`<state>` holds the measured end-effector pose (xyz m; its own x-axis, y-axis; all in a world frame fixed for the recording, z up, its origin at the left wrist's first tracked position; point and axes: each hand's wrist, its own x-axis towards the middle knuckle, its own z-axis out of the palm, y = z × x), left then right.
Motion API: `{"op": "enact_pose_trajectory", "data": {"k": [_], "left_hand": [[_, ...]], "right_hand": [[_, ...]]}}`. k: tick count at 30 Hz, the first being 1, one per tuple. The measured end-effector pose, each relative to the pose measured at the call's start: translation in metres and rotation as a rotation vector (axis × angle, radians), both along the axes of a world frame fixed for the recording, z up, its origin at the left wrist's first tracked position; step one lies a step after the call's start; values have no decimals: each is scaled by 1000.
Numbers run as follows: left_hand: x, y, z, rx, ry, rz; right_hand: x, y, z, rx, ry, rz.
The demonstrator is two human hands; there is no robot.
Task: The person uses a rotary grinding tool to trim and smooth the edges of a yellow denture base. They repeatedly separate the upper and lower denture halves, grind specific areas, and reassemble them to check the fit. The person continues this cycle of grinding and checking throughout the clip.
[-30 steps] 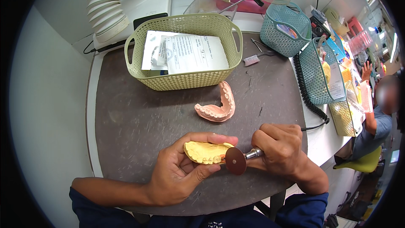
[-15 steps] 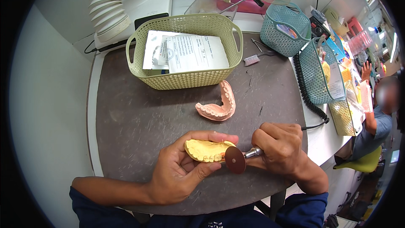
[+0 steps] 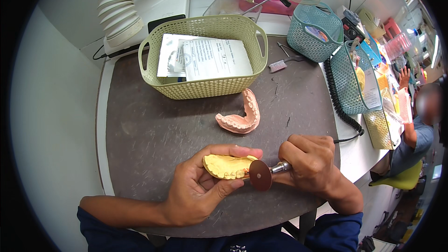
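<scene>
My left hand point(image 3: 198, 186) grips a yellow plaster dental model point(image 3: 226, 166) between thumb and fingers, with its row of teeth toward me. In my right hand point(image 3: 310, 163) is a silver rotary handpiece point(image 3: 281, 167), fingers wrapped round it. A reddish-brown cutting disc point(image 3: 260, 175) sits on the handpiece's tip. It overlaps the right end of the yellow model in this view; whether it touches the plaster I cannot tell. Beyond my hands, a pink horseshoe-shaped dental model point(image 3: 240, 117) lies on the dark work mat point(image 3: 154, 130).
A green basket point(image 3: 205, 88) holding papers and a pouch stands behind the pink model. Right of it lies a small brush point(image 3: 278, 66). Blue baskets point(image 3: 315, 35) and a coiled black cord point(image 3: 337, 91) line the right side. A ribbed white hose point(image 3: 119, 7) is far left. Another person point(image 3: 415, 126) sits at right.
Both hands hold nearly the same pose. The yellow model and the disc have shifted only very slightly; everything else stays put.
</scene>
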<state>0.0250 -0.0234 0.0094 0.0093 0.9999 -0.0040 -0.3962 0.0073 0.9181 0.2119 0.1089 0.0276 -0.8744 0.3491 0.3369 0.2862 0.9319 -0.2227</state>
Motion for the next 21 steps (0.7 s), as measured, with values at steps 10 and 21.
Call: {"op": "enact_pose_trajectory", "data": {"k": [10, 21], "left_hand": [[1, 0, 1, -5, -21, 12], [1, -1, 2, -30, -30, 14]], "right_hand": [[0, 0, 1, -5, -1, 1], [0, 0, 0, 14, -7, 10]]}}
